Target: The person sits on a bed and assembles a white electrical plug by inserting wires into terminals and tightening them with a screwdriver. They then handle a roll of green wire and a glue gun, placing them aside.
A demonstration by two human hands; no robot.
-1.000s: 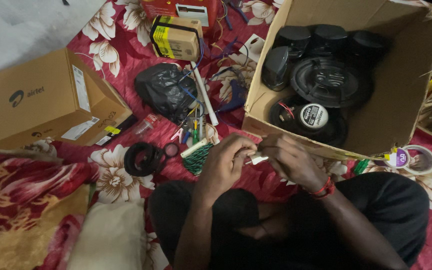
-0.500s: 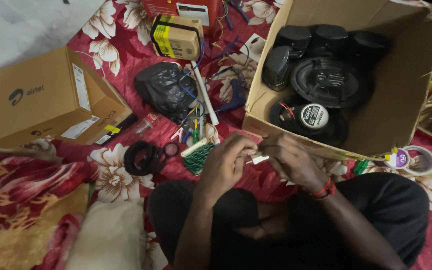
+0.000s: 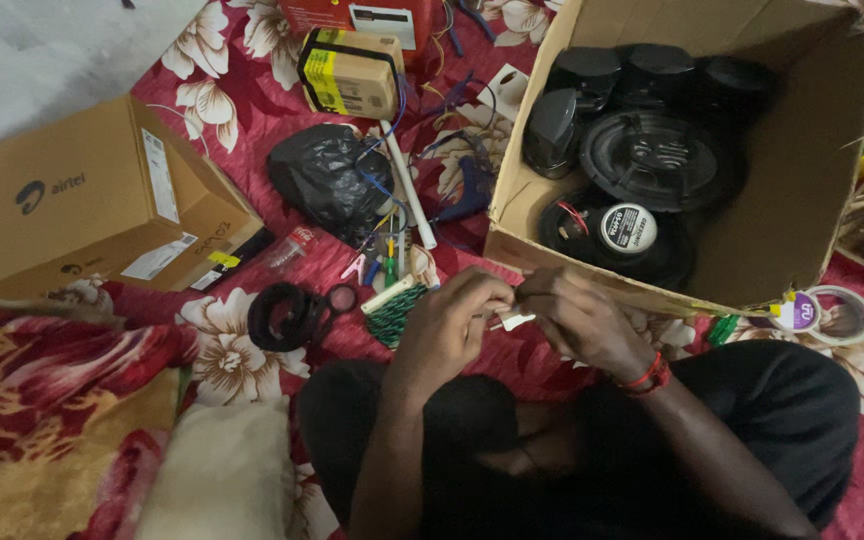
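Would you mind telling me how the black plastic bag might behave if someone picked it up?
The black bag looks crinkled and slack, so it would probably sag and change shape. Its bulge suggests contents that might shift. Wires lie against it and could drag along.

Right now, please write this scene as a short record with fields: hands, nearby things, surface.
left hand: left hand pinches a small white part at its fingertips
right hand: right hand grips the same part from the other side
ahead: open cardboard box holding black speakers
beside left hand: green-and-white wire coil, black cable coil
far right: tape rolls
surface: red floral cloth
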